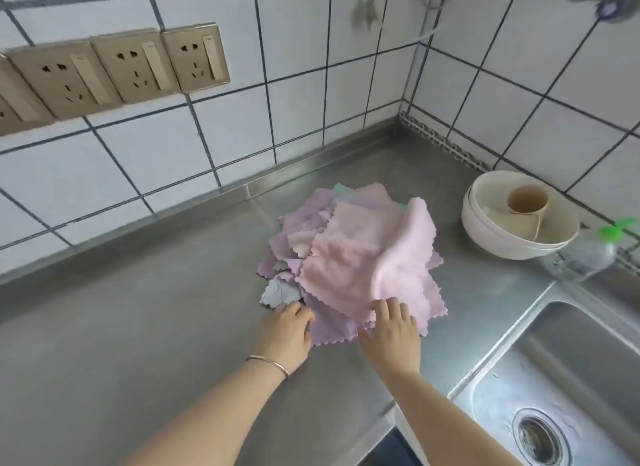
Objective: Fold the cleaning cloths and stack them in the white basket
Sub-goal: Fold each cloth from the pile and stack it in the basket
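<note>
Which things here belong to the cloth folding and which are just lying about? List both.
Job in hand:
pile of cloths, unfolded on the counter
pink cloth on top
left hand at the pile's near edge
right hand resting on the pile

Lying about:
stacked bowls
beige cup inside them
clear bottle
sink
wall sockets

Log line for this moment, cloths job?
stage: folding not begun | cloth pile: loose on steel counter | left hand: at pile edge | right hand: flat on pink cloth | white basket: not seen
</note>
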A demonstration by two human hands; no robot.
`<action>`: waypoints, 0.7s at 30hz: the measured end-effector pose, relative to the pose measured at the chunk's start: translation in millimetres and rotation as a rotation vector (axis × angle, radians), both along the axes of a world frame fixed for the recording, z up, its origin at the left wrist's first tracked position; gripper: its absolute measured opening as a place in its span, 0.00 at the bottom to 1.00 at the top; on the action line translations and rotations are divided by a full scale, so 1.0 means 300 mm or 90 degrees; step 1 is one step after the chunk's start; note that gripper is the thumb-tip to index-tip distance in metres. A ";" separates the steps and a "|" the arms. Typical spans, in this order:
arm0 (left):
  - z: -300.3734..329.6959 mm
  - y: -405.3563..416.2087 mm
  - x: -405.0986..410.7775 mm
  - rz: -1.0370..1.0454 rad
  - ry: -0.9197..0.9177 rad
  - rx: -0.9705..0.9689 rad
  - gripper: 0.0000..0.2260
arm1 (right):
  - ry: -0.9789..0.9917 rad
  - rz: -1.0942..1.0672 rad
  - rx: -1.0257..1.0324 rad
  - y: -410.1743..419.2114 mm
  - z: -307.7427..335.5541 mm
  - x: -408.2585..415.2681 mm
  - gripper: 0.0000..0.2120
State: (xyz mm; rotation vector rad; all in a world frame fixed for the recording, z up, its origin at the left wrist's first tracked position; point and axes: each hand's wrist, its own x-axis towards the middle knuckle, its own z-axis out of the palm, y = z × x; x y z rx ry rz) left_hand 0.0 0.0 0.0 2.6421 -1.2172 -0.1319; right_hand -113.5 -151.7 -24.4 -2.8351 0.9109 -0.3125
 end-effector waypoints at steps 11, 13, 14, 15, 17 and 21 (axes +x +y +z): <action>-0.046 -0.215 -0.012 -0.016 0.037 -0.045 0.22 | -0.055 0.022 -0.075 -0.093 -0.043 0.042 0.07; -0.045 -0.238 -0.013 -0.027 0.021 -0.065 0.25 | -0.108 0.036 -0.060 -0.099 -0.038 0.039 0.06; -0.038 -0.247 -0.012 -0.030 0.010 -0.074 0.26 | -0.141 0.045 -0.041 -0.102 -0.028 0.040 0.05; -0.032 -0.256 -0.008 -0.033 -0.008 -0.084 0.24 | -0.171 0.055 -0.027 -0.105 -0.017 0.044 0.04; -0.017 -0.269 0.005 -0.029 -0.034 -0.104 0.21 | -0.223 0.070 -0.008 -0.114 0.024 0.059 0.05; 0.018 -0.269 0.047 -0.015 -0.067 -0.156 0.15 | -0.252 0.090 0.021 -0.149 0.151 0.108 0.02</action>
